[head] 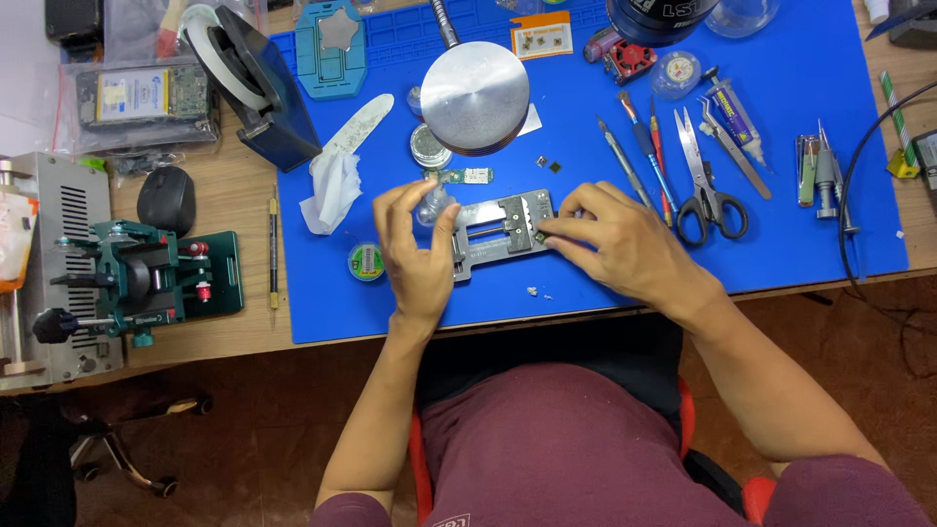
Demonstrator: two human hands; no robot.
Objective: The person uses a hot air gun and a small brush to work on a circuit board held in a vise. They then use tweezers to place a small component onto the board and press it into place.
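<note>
While both hands touch it | metal holder (500,229) flat, grey, slotted

Metal jig (503,232) sits near the mat's (800,166) front edge, scissors (705,185) to its right, solder reel (367,262) left, tissue (334,187) behind that.

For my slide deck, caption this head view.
Left hand holds a small clear bottle; right hand touches a metal holder on blue mat.

The small clear object (432,207) pinched in the left hand (418,256) is too blurred to be identified. Part of the metal holder (493,232) is covered by the right hand (610,244). The dark container (656,18) is cut off by the top edge.
</note>
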